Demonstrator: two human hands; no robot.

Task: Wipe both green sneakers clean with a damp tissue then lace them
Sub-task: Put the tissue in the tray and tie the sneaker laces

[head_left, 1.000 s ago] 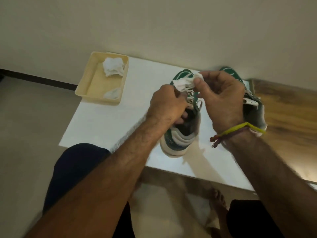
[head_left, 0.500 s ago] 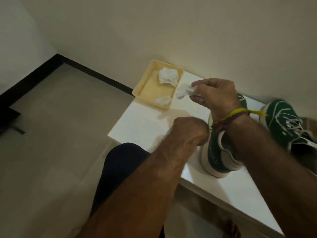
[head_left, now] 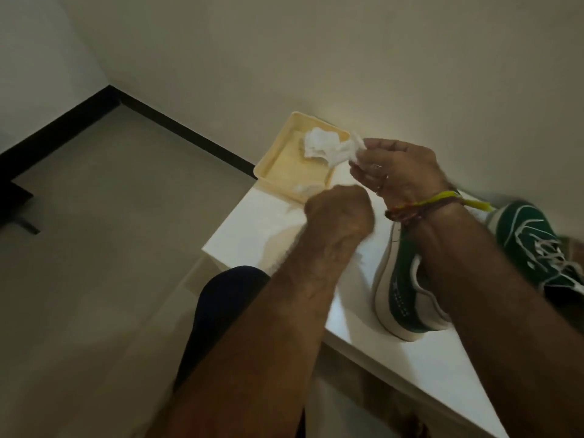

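My right hand (head_left: 398, 167) pinches a crumpled white tissue (head_left: 450, 147) at the near right corner of the yellow tray (head_left: 278, 159). My left hand (head_left: 338, 213) is curled into a fist over the white table (head_left: 252, 222), in front of the tray, and holds nothing that I can see. One green sneaker (head_left: 401, 298) with a white sole lies on the table under my right forearm. The second green sneaker (head_left: 534, 245), with loose white laces, lies at the right edge of view.
A wad of white tissue (head_left: 319, 147) lies in the tray, a smaller piece (head_left: 305, 188) at its near edge. The table stands against a cream wall. Tiled floor with a black skirting lies to the left. My dark-clad knee (head_left: 227, 298) is under the table's edge.
The view swung left. My right hand carried the tissue from above the sneaker to the tray's corner. My left hand left the sneaker and drew into a fist.
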